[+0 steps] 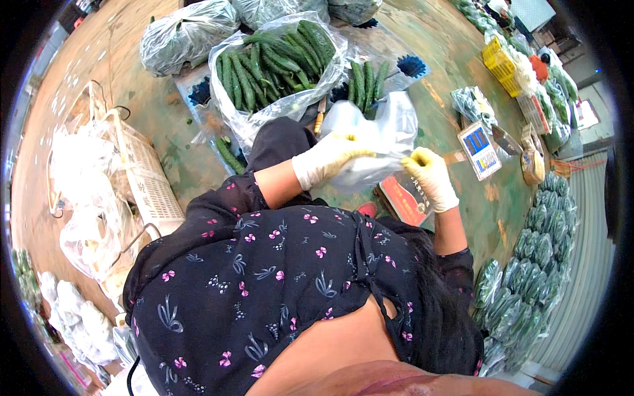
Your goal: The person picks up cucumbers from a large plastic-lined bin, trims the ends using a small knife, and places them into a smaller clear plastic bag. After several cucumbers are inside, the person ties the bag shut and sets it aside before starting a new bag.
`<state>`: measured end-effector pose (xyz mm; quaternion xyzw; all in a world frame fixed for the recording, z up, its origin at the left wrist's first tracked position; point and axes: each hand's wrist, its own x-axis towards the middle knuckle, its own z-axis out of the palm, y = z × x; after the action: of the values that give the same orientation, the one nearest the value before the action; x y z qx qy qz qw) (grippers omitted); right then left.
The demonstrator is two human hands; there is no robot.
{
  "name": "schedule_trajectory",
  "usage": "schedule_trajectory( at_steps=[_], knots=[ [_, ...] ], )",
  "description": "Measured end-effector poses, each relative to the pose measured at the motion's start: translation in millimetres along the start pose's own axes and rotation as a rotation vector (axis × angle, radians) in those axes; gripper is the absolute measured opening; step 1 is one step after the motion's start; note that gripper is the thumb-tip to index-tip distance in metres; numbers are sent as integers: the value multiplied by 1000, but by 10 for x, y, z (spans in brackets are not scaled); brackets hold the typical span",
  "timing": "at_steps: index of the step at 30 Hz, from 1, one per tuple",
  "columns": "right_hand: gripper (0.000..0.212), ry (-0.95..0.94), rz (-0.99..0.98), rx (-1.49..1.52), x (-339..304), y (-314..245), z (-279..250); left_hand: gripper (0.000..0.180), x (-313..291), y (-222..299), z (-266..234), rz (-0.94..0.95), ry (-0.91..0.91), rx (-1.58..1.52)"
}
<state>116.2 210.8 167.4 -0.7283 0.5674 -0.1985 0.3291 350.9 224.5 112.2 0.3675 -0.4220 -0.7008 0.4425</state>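
Observation:
A clear plastic bag (386, 125) spreads between my gloved hands. My left hand (335, 158) pinches its near left edge, and my right hand (429, 173) grips its right edge. Both wear pale yellow-white gloves. Just beyond the bag lie several cucumbers (368, 82) on a plastic sheet. To their left a big clear sack (223, 117) stands open, heaped with cucumbers (274, 63). A knife with a wooden handle (319, 121) rests between the sack and my bag. A red and dark printed box (404, 198) lies under my right wrist.
Full plastic sacks (188, 38) stand at the far side. On the left is a white plastic crate (148, 175) with loose bags. A blue-and-white panelled scale (480, 150) sits to the right. Bagged cucumbers (528, 277) are stacked along the right wall, and a yellow crate (500, 66) stands farther back.

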Motion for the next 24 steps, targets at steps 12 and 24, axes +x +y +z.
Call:
schedule_trajectory(
  at_steps=[12, 24],
  knots=[
    [29, 206, 701, -401, -496, 1776, -746, 14, 186, 392, -844, 112, 32, -385],
    [45, -158, -117, -323, 137, -294, 611, 25, 142, 107, -250, -39, -285, 111]
  ],
)
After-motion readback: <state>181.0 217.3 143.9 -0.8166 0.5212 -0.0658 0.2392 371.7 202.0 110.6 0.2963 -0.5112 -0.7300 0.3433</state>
